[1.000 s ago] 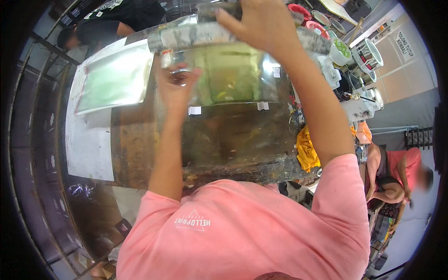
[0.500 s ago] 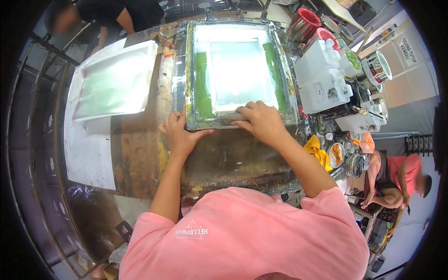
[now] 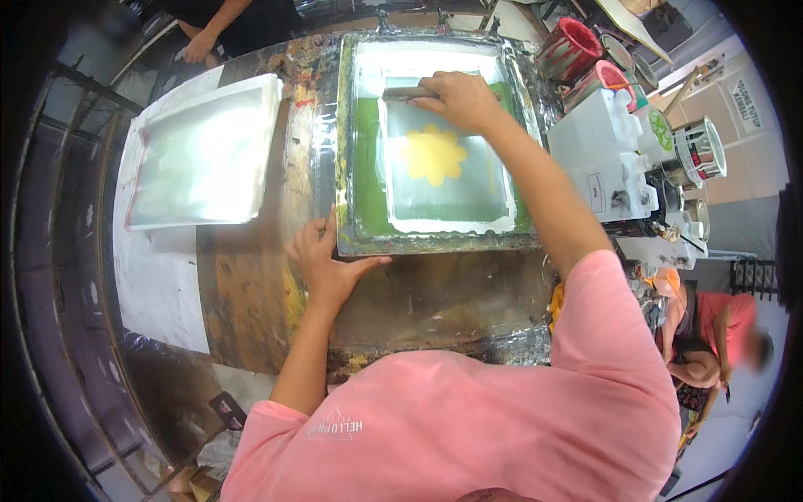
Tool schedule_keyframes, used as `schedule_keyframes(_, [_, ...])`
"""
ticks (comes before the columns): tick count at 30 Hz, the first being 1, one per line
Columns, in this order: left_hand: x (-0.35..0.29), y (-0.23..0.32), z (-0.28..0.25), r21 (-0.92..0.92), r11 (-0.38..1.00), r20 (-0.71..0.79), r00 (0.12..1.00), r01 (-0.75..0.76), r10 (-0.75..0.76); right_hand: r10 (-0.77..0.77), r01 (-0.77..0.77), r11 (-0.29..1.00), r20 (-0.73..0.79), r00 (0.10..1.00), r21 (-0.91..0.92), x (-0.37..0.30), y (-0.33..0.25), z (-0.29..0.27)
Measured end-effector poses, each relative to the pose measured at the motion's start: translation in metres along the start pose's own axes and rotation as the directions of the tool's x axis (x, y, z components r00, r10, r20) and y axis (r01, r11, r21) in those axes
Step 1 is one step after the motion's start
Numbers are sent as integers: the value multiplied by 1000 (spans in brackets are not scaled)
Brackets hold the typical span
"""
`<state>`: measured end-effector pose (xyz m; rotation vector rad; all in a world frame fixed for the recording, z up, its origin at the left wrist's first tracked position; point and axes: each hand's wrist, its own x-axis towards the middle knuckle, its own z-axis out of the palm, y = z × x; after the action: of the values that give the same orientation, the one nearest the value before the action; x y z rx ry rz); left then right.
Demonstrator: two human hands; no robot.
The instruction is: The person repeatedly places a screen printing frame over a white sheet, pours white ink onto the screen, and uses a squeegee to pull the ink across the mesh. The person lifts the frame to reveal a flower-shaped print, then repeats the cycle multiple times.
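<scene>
Nearest me, my left hand (image 3: 324, 266) is spread against the near left corner of the framed screen (image 3: 452, 244) on the counter (image 3: 251, 276), as it was half a second ago. Beyond it, a yellow flower shape (image 3: 433, 155) now shows in the mesh where there was pale glare. Well apart from my left, my right hand (image 3: 462, 99) grips the squeegee (image 3: 406, 94), which has moved from the screen's near end to its far part. Farther off, a co-worker's hand (image 3: 199, 48) has drawn back from the counter's edge.

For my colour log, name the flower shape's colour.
The flower shape on the framed screen is yellow, best seen in the head view.
</scene>
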<state>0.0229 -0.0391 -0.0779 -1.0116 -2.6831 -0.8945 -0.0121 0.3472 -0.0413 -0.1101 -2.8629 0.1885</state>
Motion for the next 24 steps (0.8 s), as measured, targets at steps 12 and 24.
schedule_keyframes(12, [-3, -8, 8, -103, 990, -80, 993, -96, 88, -16, 9, 997, -92, 996, -72, 49, 38, 26])
schedule_keyframes(24, [-9, -13, 14, -106, 988, -141, 985, -111, 96, 72, -72, 997, 148, 986, -7, -148, -123, -67])
